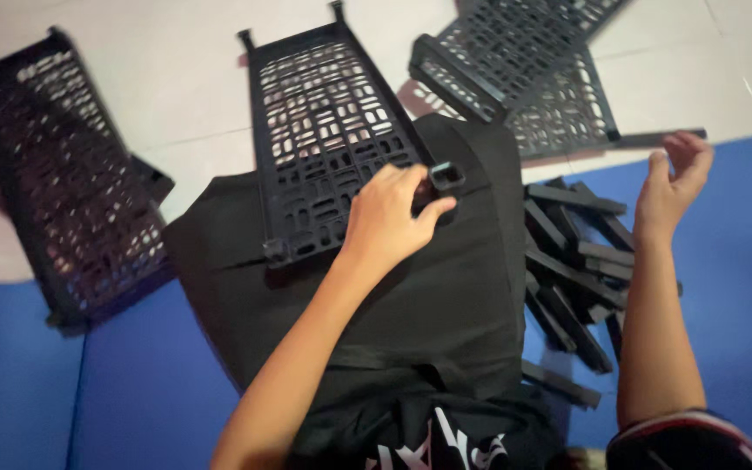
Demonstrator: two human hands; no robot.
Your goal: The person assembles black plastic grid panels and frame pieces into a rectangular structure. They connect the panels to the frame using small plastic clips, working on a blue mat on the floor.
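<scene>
A black perforated plastic shelf panel [328,130] lies tilted on my lap, which is covered in black cloth [428,305]. My left hand [391,219] grips the panel's near right corner, fingers closed around the square corner socket [446,175]. My right hand [674,181] hovers to the right with fingers apart and nothing in it, just above a pile of black plastic bars [576,270] on the blue mat [733,261]. A single black bar [654,137] lies just beyond its fingertips.
Another black perforated panel [63,191] lies at the left, half on the white tiled floor [176,78]. Two more panels [524,61] are stacked at an angle at the top right. The blue mat [63,383] also spreads across the lower left.
</scene>
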